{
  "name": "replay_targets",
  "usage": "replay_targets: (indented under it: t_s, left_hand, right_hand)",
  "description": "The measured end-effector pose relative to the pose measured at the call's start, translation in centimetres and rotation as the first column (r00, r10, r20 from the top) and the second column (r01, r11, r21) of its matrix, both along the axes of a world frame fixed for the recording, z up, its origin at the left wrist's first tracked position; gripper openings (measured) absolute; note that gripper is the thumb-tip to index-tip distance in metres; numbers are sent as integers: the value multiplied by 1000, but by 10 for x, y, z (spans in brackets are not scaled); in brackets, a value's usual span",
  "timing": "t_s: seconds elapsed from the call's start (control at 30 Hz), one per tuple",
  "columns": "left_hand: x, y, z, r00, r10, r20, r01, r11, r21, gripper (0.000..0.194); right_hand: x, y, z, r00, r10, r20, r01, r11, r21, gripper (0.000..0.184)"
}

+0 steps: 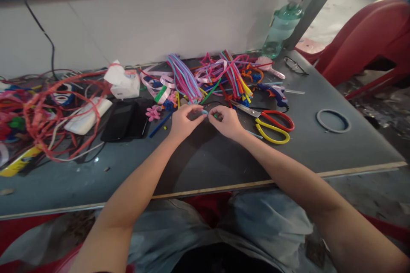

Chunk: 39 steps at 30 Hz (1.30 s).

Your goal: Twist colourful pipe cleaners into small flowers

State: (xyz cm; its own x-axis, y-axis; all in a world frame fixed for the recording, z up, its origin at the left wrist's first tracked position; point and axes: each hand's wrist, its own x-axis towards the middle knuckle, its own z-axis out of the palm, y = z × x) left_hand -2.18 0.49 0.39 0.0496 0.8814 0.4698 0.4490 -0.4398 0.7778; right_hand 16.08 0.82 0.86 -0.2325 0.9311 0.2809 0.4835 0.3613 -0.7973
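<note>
Over the middle of the dark table, my left hand [185,123] pinches a small light-blue piece of pipe cleaner [204,112] between thumb and forefinger. My right hand [226,121] is closed in a pinch at the other side of this piece, the two sets of fingertips almost meeting. A bit of green shows under the right fingers; I cannot make out what it is. Just behind the hands lie a bundle of pink, blue and purple pipe cleaners [186,77] and a red and yellow bundle [237,79]. Scissors [256,114] with red and yellow handles lie beside my right hand.
A pink flower [153,113], a black phone [117,121] and a white tissue pack [123,81] lie left, near tangled red ribbon [35,115]. To the right are a glue gun [277,94], a grey tape ring [333,120], glasses [295,66] and a green bottle [282,27].
</note>
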Motion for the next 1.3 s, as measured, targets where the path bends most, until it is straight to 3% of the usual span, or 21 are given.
replay_targets:
  t_s: [0.17,0.37,0.53,0.7,0.93,1.07,1.2,1.3]
  left_hand:
    - [1,0,2,991,-36,-130,40,999,24,10]
    - [3,4,2,991,-21,-135,14,998,-55,8]
    - [2,9,-5,999,-30,20,33,985,-167,12]
    - [-1,15,-11,971,-115,209,176,937,-303,26]
    - [1,15,-6,914,-89,396,238,908,-345,20]
    - [5,15,-9,839,-65,541,309,874,-375,18]
    - [7,15,-13,792,-64,607,364,848,-385,24]
    - [6,17,-15,814,-58,578,346,848,-402,36]
  right_hand:
    - [1,1,-3,997,15,79,-19,998,52,11]
    - [1,0,-6,974,-11,226,-23,988,151,11]
    - [2,2,-4,990,30,138,-45,994,102,9]
    - [2,2,-3,992,16,125,-29,995,100,10]
    - [-1,0,-2,995,24,100,-36,992,121,9]
    - [-5,-3,-1,998,36,53,-41,995,90,11]
    - [-6,-2,-1,999,14,40,-16,999,37,12]
    - [-3,0,-1,999,-19,51,16,999,47,12]
